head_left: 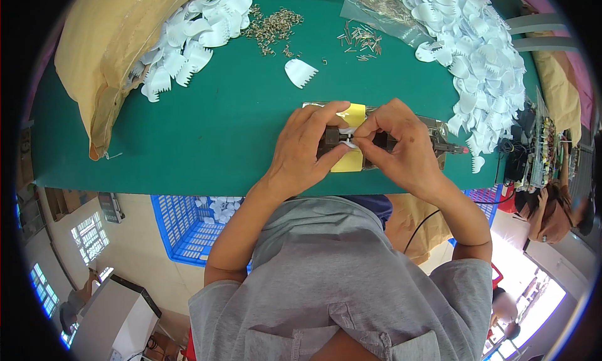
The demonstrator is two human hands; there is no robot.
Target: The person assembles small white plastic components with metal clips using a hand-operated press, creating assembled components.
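Note:
A dark metal clamp-like fixture (330, 139) with yellow tape (347, 165) lies near the table's front edge. In its middle sits a small white plastic piece (348, 131), mostly covered by fingers. My left hand (300, 143) curls round the fixture's left side, thumb and index finger closed on the white piece. From the right, my right hand (401, 149) pinches thumb and index finger together at the same spot; whatever is between those fingertips is too small to make out. Beyond the hands one white toothed plastic piece (301, 73) lies flat on the green table (207, 135).
White toothed pieces are heaped at the back left (210, 29) and right (480, 73). Small brass-coloured clips (276, 27) and thin metal pins (362, 40) lie in piles at the back. A yellow-brown sack (113, 54) stands left; a blue basket (182, 235) sits below the table.

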